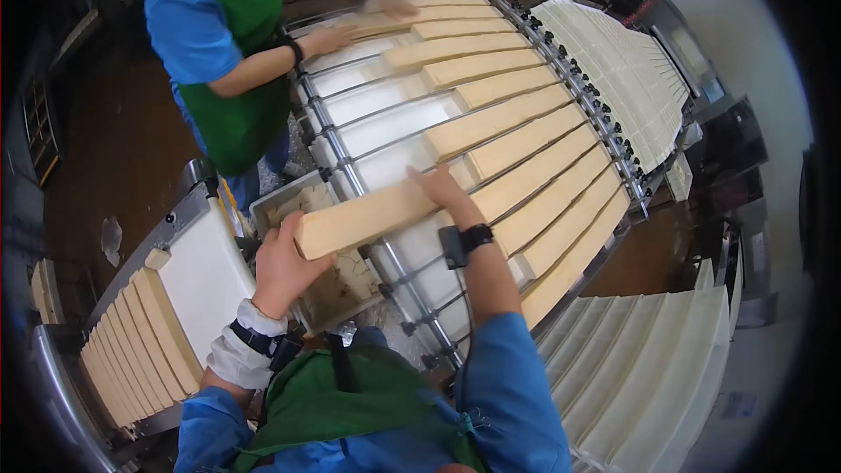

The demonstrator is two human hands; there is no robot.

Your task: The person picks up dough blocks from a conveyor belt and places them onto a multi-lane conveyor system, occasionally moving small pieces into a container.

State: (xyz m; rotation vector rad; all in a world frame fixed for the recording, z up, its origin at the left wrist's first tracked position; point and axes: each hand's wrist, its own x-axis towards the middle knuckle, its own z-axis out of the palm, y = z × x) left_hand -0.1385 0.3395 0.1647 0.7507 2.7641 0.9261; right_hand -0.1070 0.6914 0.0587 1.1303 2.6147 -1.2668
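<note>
A long pale-yellow block (363, 221), like a slab of dough or pressed food, is held across in front of me. My left hand (287, 267) is wrapped around its near left end, thumb underneath and fingers on the side. At the far right end, my right hand (441, 188) grips it, with some fingertips hidden. The block spans from above a crate to over the white belt (377, 136). Beyond my right hand, similar blocks (534, 153) lie in lanes between thin metal rods.
A grey crate (270, 201) with pale broken pieces stands below the block. On the left, a second conveyor (200, 250) carries a row of blocks (140, 346). Across the belt, a co-worker in a green apron (250, 26) handles blocks. White ribbed sheeting (639, 368) lies right.
</note>
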